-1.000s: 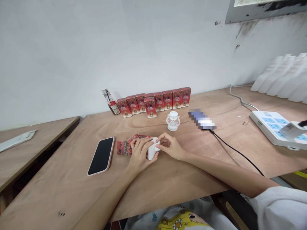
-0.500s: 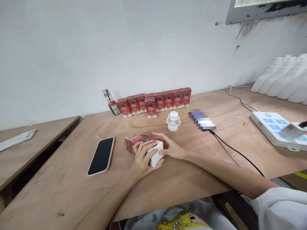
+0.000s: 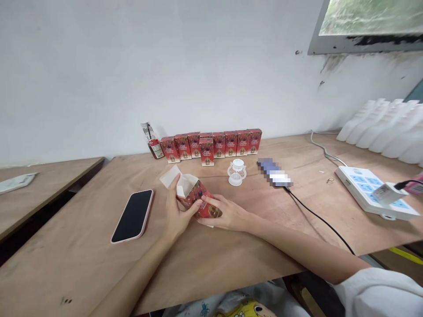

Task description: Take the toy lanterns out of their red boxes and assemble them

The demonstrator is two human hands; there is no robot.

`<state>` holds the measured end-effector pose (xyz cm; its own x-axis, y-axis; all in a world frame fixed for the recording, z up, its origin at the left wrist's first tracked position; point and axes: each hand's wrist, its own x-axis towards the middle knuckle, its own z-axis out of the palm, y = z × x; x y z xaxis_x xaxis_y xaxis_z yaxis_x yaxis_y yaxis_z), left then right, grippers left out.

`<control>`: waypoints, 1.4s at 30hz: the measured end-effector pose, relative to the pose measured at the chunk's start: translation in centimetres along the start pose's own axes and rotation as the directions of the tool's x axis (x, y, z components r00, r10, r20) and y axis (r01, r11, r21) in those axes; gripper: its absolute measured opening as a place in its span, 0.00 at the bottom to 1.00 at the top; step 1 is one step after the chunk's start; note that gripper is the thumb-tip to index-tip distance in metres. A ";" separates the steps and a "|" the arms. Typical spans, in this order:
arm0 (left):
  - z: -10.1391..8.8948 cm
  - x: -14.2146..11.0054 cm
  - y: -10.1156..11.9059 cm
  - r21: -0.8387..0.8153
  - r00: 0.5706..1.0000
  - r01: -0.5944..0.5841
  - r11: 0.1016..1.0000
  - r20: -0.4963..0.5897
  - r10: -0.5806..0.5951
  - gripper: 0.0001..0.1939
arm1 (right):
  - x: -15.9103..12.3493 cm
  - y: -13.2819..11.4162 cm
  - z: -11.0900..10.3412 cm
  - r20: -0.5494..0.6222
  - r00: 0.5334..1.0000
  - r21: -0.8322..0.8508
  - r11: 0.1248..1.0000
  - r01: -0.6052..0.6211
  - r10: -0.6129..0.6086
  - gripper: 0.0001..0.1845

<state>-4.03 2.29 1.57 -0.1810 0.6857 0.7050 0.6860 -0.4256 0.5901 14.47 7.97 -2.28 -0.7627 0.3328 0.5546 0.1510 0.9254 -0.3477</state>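
Note:
A red printed carton [image 3: 202, 197] lies tilted between my two hands, its white flaps standing open at the far left end. My left hand [image 3: 178, 213] grips that open end, with the thumb on the printed face and a finger against the raised flap. Around the lower right end of the carton, my right hand [image 3: 228, 212] is closed. A small white lantern [image 3: 236, 172] with clear sides stands just beyond my right hand. The inside of the carton is mostly hidden from me.
Several matching red boxes [image 3: 218, 145] stand in a row by the wall, one in front. A pouch [image 3: 153, 143] leans at their left. A phone [image 3: 132, 215] lies left, another device [image 3: 274, 171] with a cable right. Beyond are a power strip [image 3: 375, 189] and white bottle-like pieces [image 3: 380, 127].
The carton has been turned over in my hands: its white closed end faced me before, and now its printed face and opened white flaps show. My left hand has shifted to the flap end.

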 end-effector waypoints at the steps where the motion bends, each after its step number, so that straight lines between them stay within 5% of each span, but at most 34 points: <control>1: 0.0 0.0 -0.1 -0.005 1.000 0.015 1.000 -0.011 -0.015 0.33 | 0.1 -0.1 0.0 0.013 0.998 -0.028 0.998 0.059 -0.058 0.17; 5: 0.2 -0.6 -0.4 0.077 0.991 -0.083 0.994 -0.100 0.090 0.34 | 0.0 0.1 -0.6 -0.163 0.958 -0.158 0.964 0.212 -0.237 0.21; 8: 0.9 -1.4 -0.9 0.116 0.960 -0.241 0.964 -0.119 0.254 0.36 | -0.2 1.1 -1.6 -0.463 0.878 -0.247 0.969 -0.001 -0.117 0.27; 11: 1.7 -2.2 -1.3 0.083 0.951 -0.274 0.958 -0.126 0.283 0.40 | -0.4 3.1 -2.7 -0.645 0.755 -0.186 0.934 -0.304 0.117 0.30; 14: 2.5 -2.6 -1.7 0.014 0.969 -0.231 0.973 -0.083 0.231 0.43 | -0.7 5.8 -3.5 -0.645 0.684 0.004 0.897 -0.443 0.341 0.36; 19: 3.1 -2.7 -2.1 -0.056 0.983 -0.183 0.981 -0.025 0.182 0.42 | -0.7 8.1 -3.9 -0.447 0.672 0.470 0.794 -0.386 0.591 0.44; 25: 3.0 -2.9 -2.2 0.017 0.980 -0.198 0.980 0.002 0.198 0.42 | 1.6 4.2 -6.9 -0.592 0.476 0.678 0.722 -0.142 0.650 0.33; 26: 3.0 -2.9 -2.1 0.032 0.980 -0.200 0.979 0.000 0.201 0.42 | 2.0 2.8 -7.8 -0.597 0.486 0.701 0.710 -0.071 0.638 0.29; 30: 3.1 -2.9 -2.1 0.040 0.976 -0.216 0.976 -0.034 0.217 0.42 | 3.9 -2.9 -10.3 -0.368 0.737 0.788 0.611 -0.077 0.568 0.30; 32: 3.2 -3.0 -2.1 0.040 0.973 -0.225 0.973 -0.040 0.227 0.43 | 4.8 -4.9 -10.2 -0.285 0.802 0.813 0.576 -0.088 0.525 0.30; 35: 3.2 -3.1 -2.2 0.040 0.973 -0.227 0.973 -0.026 0.229 0.42 | 6.1 -6.1 -8.8 -0.258 0.836 0.820 0.567 -0.076 0.485 0.35; 42: 2.8 -2.8 -1.8 0.058 0.973 -0.221 0.973 -0.045 0.224 0.42 | 7.9 -3.6 -7.8 -0.296 0.801 0.722 0.671 -0.169 0.520 0.38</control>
<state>-2.78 2.77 -2.55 -0.0545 0.5453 0.8365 0.7488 -0.5319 0.3955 12.85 8.63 9.24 -0.3467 0.8017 0.4869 -0.2240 0.4333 -0.8730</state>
